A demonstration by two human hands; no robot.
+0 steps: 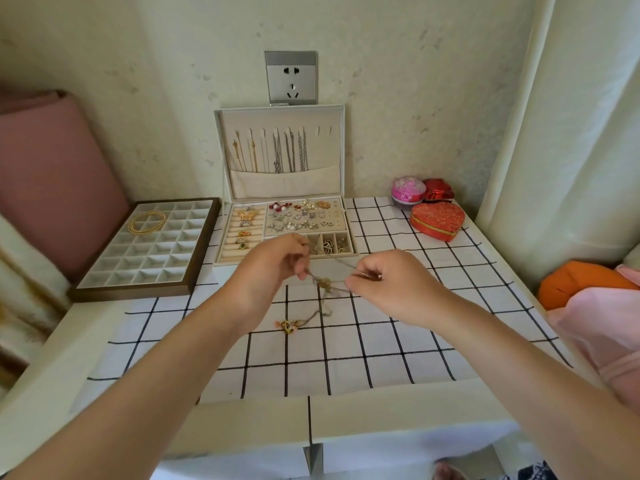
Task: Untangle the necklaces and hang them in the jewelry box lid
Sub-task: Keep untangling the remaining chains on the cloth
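While both hands are raised over the checked cloth (pixel 346 344) on the table, the tangled necklaces (pixel 325 283) hang between them, just in front of the open jewelry box (pixel 337 220). The left hand (pixel 273 268) has its fingers curled and pinches the chains at one side of the knot. The right hand (pixel 391 289) pinches a chain at the other side, so both hands are grasping the same bundle. How many necklaces are in the knot I cannot tell. One strand falls down from the knot to the cloth, where one small pendant (pixel 287 325) with gold and pink parts lies. The jewelry box lid (pixel 284 185) stands upright against the wall, and in it hang two gold chains (pixel 252 150) at the left and about three silver chains (pixel 291 150) in the middle. Left of the box lies one divided tray (pixel 131 293), with one coil of gold chain (pixel 147 221) across its far cells. At the right of the box stand three small boxes: one round pink box (pixel 408 194), one red box (pixel 438 190) and one heart-shaped red box (pixel 437 221). One wall socket (pixel 291 77) is above the lid.
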